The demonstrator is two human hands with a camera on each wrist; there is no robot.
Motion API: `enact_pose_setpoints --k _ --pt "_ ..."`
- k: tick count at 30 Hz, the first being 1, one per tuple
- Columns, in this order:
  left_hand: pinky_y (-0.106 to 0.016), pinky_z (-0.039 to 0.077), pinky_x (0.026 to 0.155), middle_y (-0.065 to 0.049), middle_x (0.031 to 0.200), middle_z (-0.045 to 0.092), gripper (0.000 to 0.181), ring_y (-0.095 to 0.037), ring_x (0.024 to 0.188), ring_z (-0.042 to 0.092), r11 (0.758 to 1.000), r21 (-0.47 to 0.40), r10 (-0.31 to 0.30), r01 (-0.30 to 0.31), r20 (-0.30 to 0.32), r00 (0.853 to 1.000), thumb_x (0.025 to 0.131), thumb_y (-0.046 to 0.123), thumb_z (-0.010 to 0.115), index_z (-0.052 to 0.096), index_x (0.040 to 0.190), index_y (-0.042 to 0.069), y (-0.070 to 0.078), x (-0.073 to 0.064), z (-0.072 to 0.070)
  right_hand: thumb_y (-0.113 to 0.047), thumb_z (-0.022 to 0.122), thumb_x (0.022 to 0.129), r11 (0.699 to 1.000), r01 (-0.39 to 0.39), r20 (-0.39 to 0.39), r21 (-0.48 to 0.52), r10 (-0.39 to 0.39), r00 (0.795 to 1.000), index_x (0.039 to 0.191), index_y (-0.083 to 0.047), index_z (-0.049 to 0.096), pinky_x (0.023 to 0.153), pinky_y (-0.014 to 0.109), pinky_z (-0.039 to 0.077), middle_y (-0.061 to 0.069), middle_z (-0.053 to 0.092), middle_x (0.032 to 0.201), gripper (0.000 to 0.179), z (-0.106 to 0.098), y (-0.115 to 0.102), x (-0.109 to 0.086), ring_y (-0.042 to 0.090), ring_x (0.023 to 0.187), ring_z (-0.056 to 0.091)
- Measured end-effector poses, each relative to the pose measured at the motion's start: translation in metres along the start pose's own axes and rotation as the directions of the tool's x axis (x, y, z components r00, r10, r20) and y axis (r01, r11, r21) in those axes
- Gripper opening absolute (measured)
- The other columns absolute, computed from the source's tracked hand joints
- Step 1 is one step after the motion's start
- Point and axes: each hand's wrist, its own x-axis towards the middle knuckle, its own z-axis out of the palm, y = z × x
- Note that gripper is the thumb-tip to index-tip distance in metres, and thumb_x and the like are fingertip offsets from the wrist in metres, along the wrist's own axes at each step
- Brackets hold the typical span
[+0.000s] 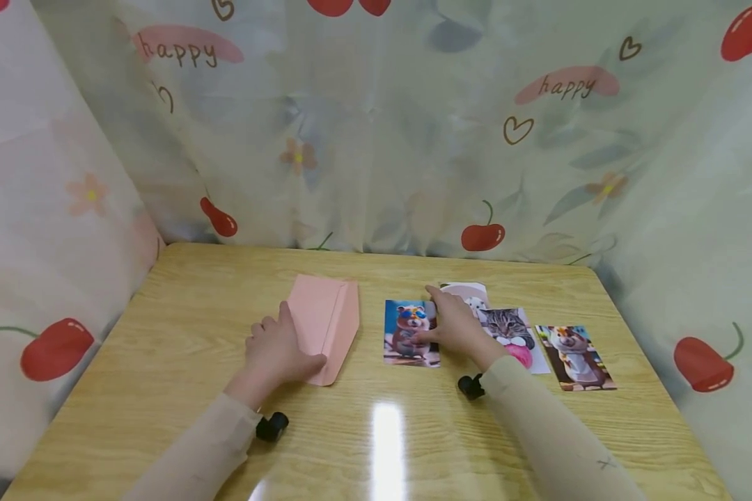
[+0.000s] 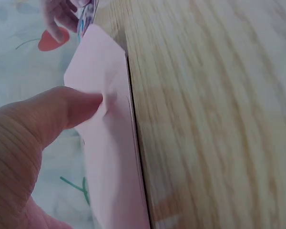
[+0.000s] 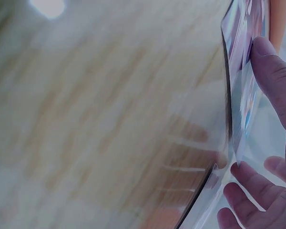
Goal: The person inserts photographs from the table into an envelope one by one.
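Note:
A pink envelope (image 1: 316,320) lies left of centre on the table. My left hand (image 1: 276,351) rests on its left side, thumb spread towards the near end; in the left wrist view, the thumb (image 2: 78,106) presses on the pink paper. Right of the envelope lies a picture card of a hamster in sunglasses (image 1: 407,334). My right hand (image 1: 460,327) reaches over its right edge with the thumb (image 3: 274,71) on the card face and the other fingers spread. Under and beside this hand are a cat card (image 1: 507,327) and a card with a white animal (image 1: 476,296), partly covered.
Another hamster card (image 1: 576,358) lies at the right, beside the cat card. The wooden table (image 1: 207,299) ends at the back against a printed curtain (image 1: 363,139), which also hangs at both sides. A bright light reflection shows on the near tabletop.

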Motion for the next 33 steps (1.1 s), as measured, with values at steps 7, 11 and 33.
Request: enact_pose_setpoints --k 7,11,33 --pt "-0.06 0.037 0.089 -0.041 0.121 0.036 0.132 -0.053 0.113 0.038 0.999 0.019 -0.038 0.037 0.027 0.999 0.061 0.067 0.077 0.015 0.143 -0.016 -0.006 0.003 -0.001 -0.052 0.081 0.07 1.0 -0.02 -0.022 -0.022 0.02 1.0 0.153 -0.014 0.024 0.108 0.053 0.025 0.014 0.04 0.146 0.107 0.0 -0.002 -0.003 0.036 0.134 0.033" --pt "-0.056 0.04 0.083 -0.037 0.113 0.04 0.124 -0.048 0.106 0.041 0.998 0.012 -0.066 0.066 0.054 0.996 0.06 0.065 0.078 0.024 0.137 -0.017 -0.008 0.004 -0.003 -0.048 0.082 0.072 1.0 -0.024 -0.035 0.006 0.024 0.999 0.153 -0.017 0.024 0.104 0.052 0.032 0.016 0.037 0.143 0.105 0.0 -0.005 -0.006 0.034 0.125 0.04" --pt "-0.054 0.034 0.088 -0.028 0.113 0.041 0.096 -0.042 0.103 0.037 0.998 -0.017 0.058 -0.062 -0.166 0.984 0.062 0.054 0.077 0.039 0.12 -0.012 -0.012 -0.002 -0.007 -0.026 0.084 0.075 0.917 -0.098 -0.076 0.387 0.138 0.987 0.147 -0.043 -0.022 0.077 0.04 0.051 0.012 0.053 0.126 0.129 0.007 -0.008 -0.012 0.026 0.099 0.059"
